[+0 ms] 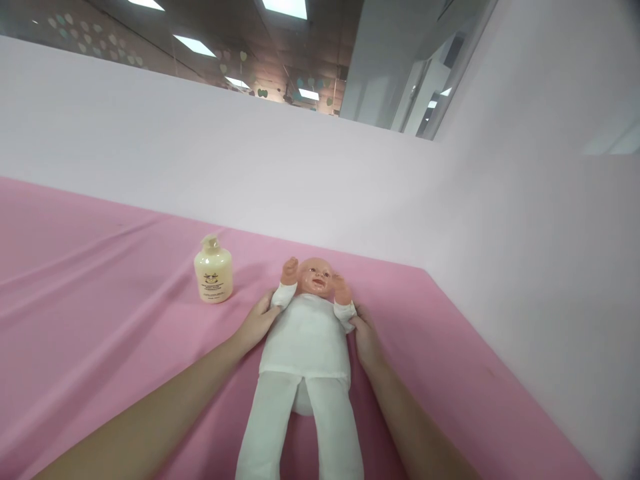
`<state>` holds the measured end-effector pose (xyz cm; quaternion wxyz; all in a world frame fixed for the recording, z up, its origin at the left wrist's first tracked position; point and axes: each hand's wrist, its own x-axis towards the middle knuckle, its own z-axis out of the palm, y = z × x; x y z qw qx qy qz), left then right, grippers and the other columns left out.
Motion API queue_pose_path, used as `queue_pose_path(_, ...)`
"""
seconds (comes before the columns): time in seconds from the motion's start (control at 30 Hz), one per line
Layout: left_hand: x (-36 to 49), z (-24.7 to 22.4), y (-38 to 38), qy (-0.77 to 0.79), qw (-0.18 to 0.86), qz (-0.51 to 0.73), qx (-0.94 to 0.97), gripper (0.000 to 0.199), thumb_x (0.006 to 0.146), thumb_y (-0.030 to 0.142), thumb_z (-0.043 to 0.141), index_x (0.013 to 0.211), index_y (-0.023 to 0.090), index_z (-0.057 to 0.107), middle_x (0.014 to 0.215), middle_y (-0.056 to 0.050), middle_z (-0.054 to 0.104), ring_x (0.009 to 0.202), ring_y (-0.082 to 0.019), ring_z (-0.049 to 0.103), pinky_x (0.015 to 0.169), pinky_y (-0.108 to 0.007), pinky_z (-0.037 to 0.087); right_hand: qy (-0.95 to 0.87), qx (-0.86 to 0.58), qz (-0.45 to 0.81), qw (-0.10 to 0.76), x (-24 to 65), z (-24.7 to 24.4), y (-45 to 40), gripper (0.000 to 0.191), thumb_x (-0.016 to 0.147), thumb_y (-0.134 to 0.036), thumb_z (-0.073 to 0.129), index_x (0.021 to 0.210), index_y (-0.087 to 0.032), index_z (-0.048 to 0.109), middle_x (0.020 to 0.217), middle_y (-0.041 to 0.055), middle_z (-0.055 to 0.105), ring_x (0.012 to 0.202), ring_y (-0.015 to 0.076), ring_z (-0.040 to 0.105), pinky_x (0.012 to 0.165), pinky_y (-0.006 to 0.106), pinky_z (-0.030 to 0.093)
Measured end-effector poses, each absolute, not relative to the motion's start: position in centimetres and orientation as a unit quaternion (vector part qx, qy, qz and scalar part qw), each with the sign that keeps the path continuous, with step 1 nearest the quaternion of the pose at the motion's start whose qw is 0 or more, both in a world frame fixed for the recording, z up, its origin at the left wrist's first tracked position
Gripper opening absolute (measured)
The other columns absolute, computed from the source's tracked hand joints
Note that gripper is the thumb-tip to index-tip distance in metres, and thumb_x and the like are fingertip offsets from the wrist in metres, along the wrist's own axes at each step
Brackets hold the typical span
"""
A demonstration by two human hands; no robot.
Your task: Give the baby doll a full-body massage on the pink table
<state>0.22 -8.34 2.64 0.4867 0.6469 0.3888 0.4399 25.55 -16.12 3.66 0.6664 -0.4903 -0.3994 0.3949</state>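
A baby doll (307, 340) in a white top and white trousers lies on its back, head toward the wall and both forearms raised. My left hand (261, 320) grips the sleeve of the doll's arm on the left side of the picture, thumb on top and fingers partly hidden behind it. On the other side, my right hand (367, 337) holds the doll's other sleeved arm near the elbow, its thumb showing over the cloth. The lower ends of the doll's legs run out of the picture.
A pale yellow pump bottle (214, 272) stands upright left of the doll. Beneath everything lies a pink sheet (125, 287) with some creases. White walls (240, 153) border it at the back and right, with a window (300, 60) above the back one.
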Motion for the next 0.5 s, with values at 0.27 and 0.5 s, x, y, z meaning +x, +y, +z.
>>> queue_pose_path(0.27, 0.22, 2.07, -7.95, 0.441, 0.486, 0.44, 0.613, 0.057, 0.089, 0.059, 0.056, 0.126, 0.016, 0.059, 0.124, -0.012, 0.067, 0.115, -0.03, 0.061, 0.095, -0.04, 0.045, -0.404, -0.537, 0.344, 0.656, 25.47, 3.92, -16.58, 0.021, 0.07, -0.026, 0.059, 0.088, -0.024, 0.07, 0.084, -0.0011, 0.069, 0.085, 0.0221, 0.058, 0.075, 0.032, 0.043)
queue_pose_path(0.5, 0.15, 1.97, -7.88, 0.435, 0.481, 0.432, 0.628, 0.056, 0.091, 0.06, 0.054, 0.123, 0.015, 0.059, 0.118, -0.012, 0.068, 0.111, -0.03, 0.061, 0.093, -0.04, 0.047, -0.397, -0.55, 0.336, 0.653, 25.53, 3.89, -16.55, 0.02, 0.071, -0.028, 0.061, 0.088, -0.024, 0.069, 0.086, -0.0002, 0.07, 0.087, 0.0231, 0.059, 0.075, 0.033, 0.045)
